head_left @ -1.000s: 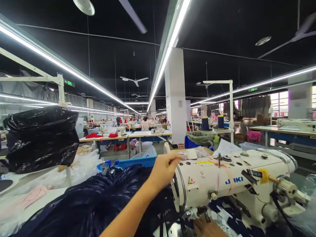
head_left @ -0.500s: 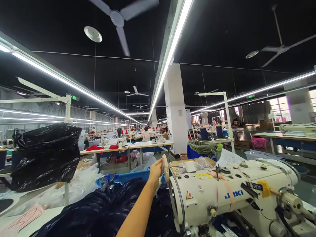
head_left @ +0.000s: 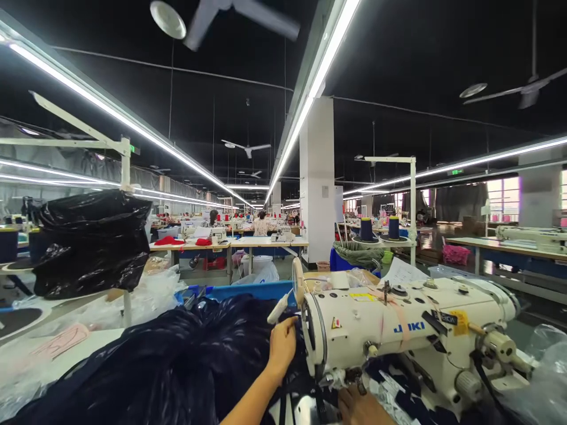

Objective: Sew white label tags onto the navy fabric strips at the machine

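A cream sewing machine (head_left: 354,330) with a blue brand mark fills the lower right. My left hand (head_left: 283,345) is beside the machine's left end, below its round cream part and a small white lamp (head_left: 280,308). Its fingers are curled together; anything between them is too small to make out. Under the machine head lies my right hand (head_left: 361,406), close to the needle area and dark navy fabric. Its fingertips are hidden by machine parts. A large heap of shiny navy fabric (head_left: 177,360) spreads left of the machine.
A black plastic bag (head_left: 93,248) hangs from a stand on the left, above clear plastic bags (head_left: 153,295). Navy thread cones (head_left: 366,229) stand behind the machine. Clear plastic (head_left: 547,366) lies at right. Other people sit farther back among worktables (head_left: 266,242).
My left hand has moved down from the round part at the machine's left end. My right hand has come into view beneath the machine head. The view has tilted slightly down.
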Demonstrator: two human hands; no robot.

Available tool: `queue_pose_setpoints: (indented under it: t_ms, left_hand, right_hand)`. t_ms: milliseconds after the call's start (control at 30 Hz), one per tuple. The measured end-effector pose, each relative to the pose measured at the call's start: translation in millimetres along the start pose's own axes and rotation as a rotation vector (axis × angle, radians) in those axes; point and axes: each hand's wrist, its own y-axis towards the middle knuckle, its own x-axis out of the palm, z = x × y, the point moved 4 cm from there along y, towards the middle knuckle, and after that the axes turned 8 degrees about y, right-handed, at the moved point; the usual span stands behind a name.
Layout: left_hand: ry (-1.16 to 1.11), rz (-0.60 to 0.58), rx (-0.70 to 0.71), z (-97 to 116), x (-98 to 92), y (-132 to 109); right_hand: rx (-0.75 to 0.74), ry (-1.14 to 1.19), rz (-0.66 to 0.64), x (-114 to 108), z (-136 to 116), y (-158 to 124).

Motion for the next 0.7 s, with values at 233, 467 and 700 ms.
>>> queue_pose_setpoints:
  t_ms: [233, 467, 700]
  left_hand:
    - [0.285, -0.185, 0.003, -30, 30.2, -76]
    - [0.571, -0.279, 0.177, -23, 39.1, -100]
    - [0.897, -0.363, 0.313, -26, 45.3, -94]
  right_hand:
    - [0.007, -0.049, -0.279, -20, -10, 4]
    - [0.029, -0.061, -0.434, -24, -10, 5]
    - [0.022, -0.044, -0.529, -25, -10, 10]
